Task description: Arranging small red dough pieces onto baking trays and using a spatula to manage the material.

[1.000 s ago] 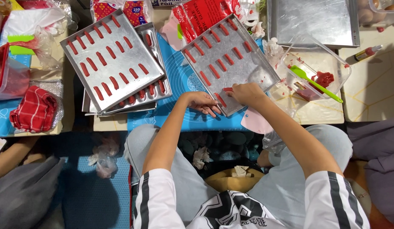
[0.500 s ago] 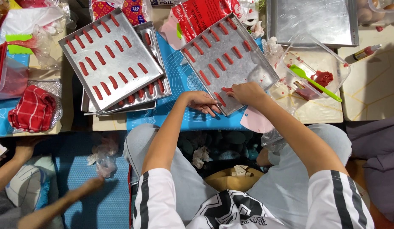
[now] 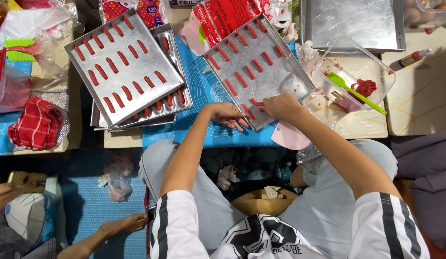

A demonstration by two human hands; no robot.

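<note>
Little has changed over the last second: both hands have stayed at the near corner of the metal tray (image 3: 276,79), so the row of red strips is still being laid. The right hand (image 3: 280,106) pinches a red strip (image 3: 256,102) against the tray (fingers curled, nearly closed). The left hand (image 3: 229,115) rests loosely open on the tray's edge, holding nothing, just beside that strip

The right hand (image 3: 279,106) hides its fingers' hold on the red strip (image 3: 256,102).

Matt metal tray (image 3: 280,79); clear glossy plastic container (image 3: 376,72); checked cloth (image 3: 36,122).
</note>
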